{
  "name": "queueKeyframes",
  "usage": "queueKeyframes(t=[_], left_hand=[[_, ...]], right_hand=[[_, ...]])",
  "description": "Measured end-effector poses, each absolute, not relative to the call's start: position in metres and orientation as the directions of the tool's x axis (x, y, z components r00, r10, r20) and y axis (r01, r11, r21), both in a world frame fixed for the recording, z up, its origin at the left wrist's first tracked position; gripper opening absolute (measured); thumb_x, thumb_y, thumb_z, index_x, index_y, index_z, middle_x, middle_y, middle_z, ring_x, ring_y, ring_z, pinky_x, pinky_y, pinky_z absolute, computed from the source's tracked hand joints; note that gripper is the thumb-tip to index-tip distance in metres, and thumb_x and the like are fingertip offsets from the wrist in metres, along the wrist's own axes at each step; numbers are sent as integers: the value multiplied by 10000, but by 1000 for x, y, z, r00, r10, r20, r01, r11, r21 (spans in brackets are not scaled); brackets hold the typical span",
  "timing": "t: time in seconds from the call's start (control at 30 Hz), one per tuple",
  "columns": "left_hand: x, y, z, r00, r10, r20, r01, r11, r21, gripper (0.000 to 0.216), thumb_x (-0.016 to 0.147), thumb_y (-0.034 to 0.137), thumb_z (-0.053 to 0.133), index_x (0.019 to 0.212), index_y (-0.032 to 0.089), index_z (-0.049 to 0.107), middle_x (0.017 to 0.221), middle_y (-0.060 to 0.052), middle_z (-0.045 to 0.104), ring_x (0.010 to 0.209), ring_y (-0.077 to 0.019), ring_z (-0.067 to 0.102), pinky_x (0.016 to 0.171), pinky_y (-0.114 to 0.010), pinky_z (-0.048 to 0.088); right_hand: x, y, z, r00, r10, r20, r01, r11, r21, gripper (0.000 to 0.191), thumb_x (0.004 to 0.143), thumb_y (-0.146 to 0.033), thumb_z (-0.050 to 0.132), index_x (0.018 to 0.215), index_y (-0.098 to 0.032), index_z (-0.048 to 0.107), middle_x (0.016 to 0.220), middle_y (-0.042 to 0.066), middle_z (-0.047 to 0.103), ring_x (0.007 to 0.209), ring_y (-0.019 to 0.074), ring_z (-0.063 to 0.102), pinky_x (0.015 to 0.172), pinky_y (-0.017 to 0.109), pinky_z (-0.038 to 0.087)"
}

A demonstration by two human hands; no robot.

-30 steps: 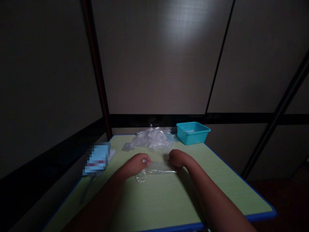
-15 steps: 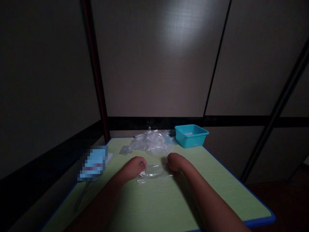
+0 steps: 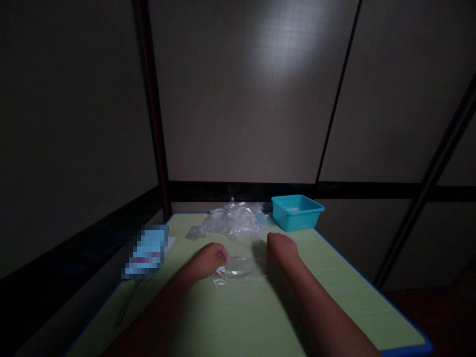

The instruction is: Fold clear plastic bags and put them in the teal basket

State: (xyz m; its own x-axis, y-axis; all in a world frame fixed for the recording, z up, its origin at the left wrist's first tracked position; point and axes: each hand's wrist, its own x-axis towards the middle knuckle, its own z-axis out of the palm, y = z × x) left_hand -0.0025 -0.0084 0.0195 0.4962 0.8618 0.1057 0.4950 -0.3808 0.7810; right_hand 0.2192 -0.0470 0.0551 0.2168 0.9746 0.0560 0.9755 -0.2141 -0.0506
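Note:
A small clear plastic bag point(image 3: 241, 267) lies stretched low over the green table, between my two hands. My left hand point(image 3: 211, 259) is closed, thumb and fingers pinching the bag's left end, and a crumpled bit hangs below the fingertips. At the bag's right end my right hand point(image 3: 281, 249) is closed in a fist, back of the hand towards me; its fingertips are hidden, though the film runs up to it. Just beyond both hands sits a loose heap of clear plastic bags point(image 3: 236, 220).
A turquoise plastic basket point(image 3: 299, 218) stands at the table's back right, something pale inside. On the left edge lies a blurred-out blue item point(image 3: 147, 250) with a strap point(image 3: 128, 302). The green tabletop point(image 3: 230, 317) has a blue rim, with dark panels behind and left.
My right hand has shifted slightly to the right, a little farther from my left hand. The left hand stays at the bag's left end. The whole view has shifted slightly.

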Motion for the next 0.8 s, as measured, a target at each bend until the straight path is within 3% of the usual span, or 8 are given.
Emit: queueKeyframes(t=[0.1, 0.17, 0.23, 0.3, 0.4, 0.57, 0.8], left_hand=[[-1, -8, 19, 493, 864, 101, 494, -374, 785, 194, 639, 247, 486, 690, 130, 632, 689, -46, 639, 658, -188, 578, 579, -252, 410], [-1, -8, 19, 500, 860, 104, 491, -380, 784, 205, 649, 262, 474, 675, 128, 626, 680, -49, 634, 649, -189, 575, 568, -252, 407], [0, -8, 19, 506, 855, 114, 487, -393, 780, 211, 659, 278, 470, 666, 131, 621, 671, -44, 629, 657, -190, 572, 580, -253, 405], [0, -7, 19, 511, 851, 123, 486, -404, 775, 221, 668, 291, 468, 673, 133, 622, 676, -41, 630, 672, -191, 570, 596, -254, 404], [0, -6, 18, 515, 849, 121, 496, -410, 766, 230, 669, 281, 456, 694, 128, 626, 684, -42, 632, 669, -189, 570, 598, -255, 403], [1, -6, 17, 504, 855, 121, 529, -416, 740, 229, 681, 272, 453, 693, 124, 628, 693, -45, 633, 667, -182, 566, 588, -246, 401], [-1, -5, 18, 392, 903, 178, 622, -402, 672, 226, 748, 301, 453, 665, 148, 597, 667, -30, 613, 649, -164, 548, 578, -234, 370]], right_hand=[[207, -48, 57, 166, 964, 206, 974, -127, -190, 254, 831, -271, 421, 996, -150, 570, 924, 159, 637, 860, 239, 600, 693, 311, 432], [197, -48, 55, 30, 972, 235, 888, 82, -452, 240, 829, -337, 436, 954, -168, 552, 812, 94, 634, 736, 186, 600, 645, 277, 438], [187, -47, 49, -147, 978, 146, 605, 205, -770, 247, 833, -370, 427, 951, -178, 527, 721, 31, 603, 581, 133, 570, 554, 245, 445], [182, -44, 44, -286, 958, 26, 275, 108, -955, 275, 851, -395, 386, 950, -174, 516, 666, -4, 570, 472, 106, 527, 472, 237, 448], [184, -38, 35, -358, 926, -123, 53, -111, -992, 347, 880, -421, 320, 896, -149, 533, 612, -6, 561, 419, 104, 516, 436, 256, 467], [192, -28, 25, -298, 903, -311, 120, -288, -950, 357, 901, -389, 311, 811, -122, 530, 531, 17, 586, 408, 121, 557, 407, 224, 462], [195, -27, 26, -265, 888, -375, 202, -329, -923, 348, 904, -379, 329, 833, -107, 534, 532, 36, 614, 414, 123, 584, 370, 182, 437]])
